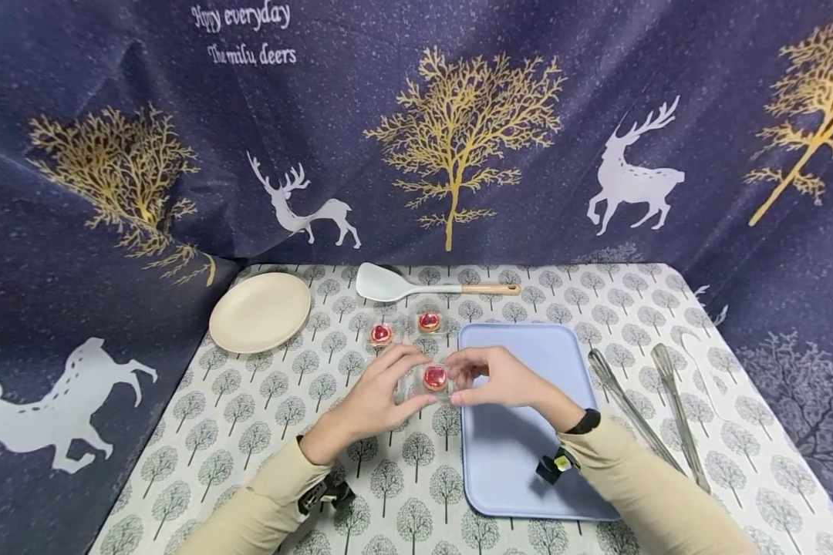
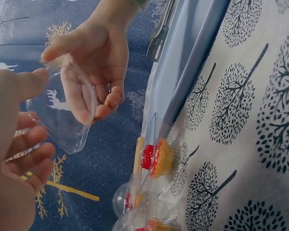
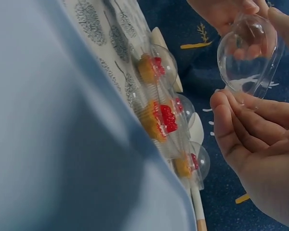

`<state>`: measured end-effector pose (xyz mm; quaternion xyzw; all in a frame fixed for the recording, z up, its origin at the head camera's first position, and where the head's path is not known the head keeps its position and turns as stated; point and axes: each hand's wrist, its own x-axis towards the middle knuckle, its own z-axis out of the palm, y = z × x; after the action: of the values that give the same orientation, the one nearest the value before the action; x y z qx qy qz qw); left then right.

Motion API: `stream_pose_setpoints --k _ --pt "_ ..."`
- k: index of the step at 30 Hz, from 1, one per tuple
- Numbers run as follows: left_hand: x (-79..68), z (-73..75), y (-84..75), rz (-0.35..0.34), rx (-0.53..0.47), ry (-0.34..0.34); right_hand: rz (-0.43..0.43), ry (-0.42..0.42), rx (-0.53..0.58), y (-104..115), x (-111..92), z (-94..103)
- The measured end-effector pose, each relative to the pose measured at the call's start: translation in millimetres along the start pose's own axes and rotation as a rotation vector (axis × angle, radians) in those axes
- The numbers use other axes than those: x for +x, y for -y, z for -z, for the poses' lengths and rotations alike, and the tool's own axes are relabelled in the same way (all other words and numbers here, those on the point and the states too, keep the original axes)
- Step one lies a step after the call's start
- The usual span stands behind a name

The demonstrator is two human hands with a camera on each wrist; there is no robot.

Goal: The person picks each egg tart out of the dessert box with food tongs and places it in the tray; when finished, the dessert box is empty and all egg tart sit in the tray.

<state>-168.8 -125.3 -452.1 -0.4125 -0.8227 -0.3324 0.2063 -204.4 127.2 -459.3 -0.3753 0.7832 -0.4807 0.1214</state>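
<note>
Both hands hold a clear plastic domed lid (image 2: 72, 127) between them, raised above the table. My left hand (image 1: 382, 389) grips one side of it, thumb on one face and fingers bent behind. At the opposite side my right hand (image 1: 496, 378) pinches its edge between thumb and fingertips. Seen from the head, a red-topped tart (image 1: 435, 377) shows between the hands, beneath the lid. That tart (image 3: 160, 120) sits low on the table in the right wrist view. Beyond the hands, a left tart (image 1: 382, 334) and a right tart (image 1: 429, 321) sit in clear packs.
A blue tray (image 1: 521, 462) lies under my right forearm. Tongs (image 1: 632, 408) and another metal utensil (image 1: 680, 416) lie right of it. A cream plate (image 1: 260, 312) is at the back left, and a white spatula (image 1: 389, 284) with a wooden handle lies along the back.
</note>
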Motion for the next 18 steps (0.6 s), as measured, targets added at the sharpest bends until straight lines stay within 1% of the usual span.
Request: stream_pose_setpoints --k 6,11,15,18 --pt "-3.8 1.0 -1.3 0.158 -0.003 0.110 -0.032 -0.014 -0.086 4 -6 -1.5" --pt "-4.1 0.1 -1.5 0.284 0.009 0.204 -0.022 -0.029 -0.169 7 -10 -2.1" --pt "-6.0 -0.7 -1.3 0.336 0.008 0.315 0.027 -0.024 -0.288 10 -13 -5.4" --pt "-9.1 -1.1 -1.3 0.351 0.016 0.398 0.064 -0.002 -0.376 11 -13 -10.0"
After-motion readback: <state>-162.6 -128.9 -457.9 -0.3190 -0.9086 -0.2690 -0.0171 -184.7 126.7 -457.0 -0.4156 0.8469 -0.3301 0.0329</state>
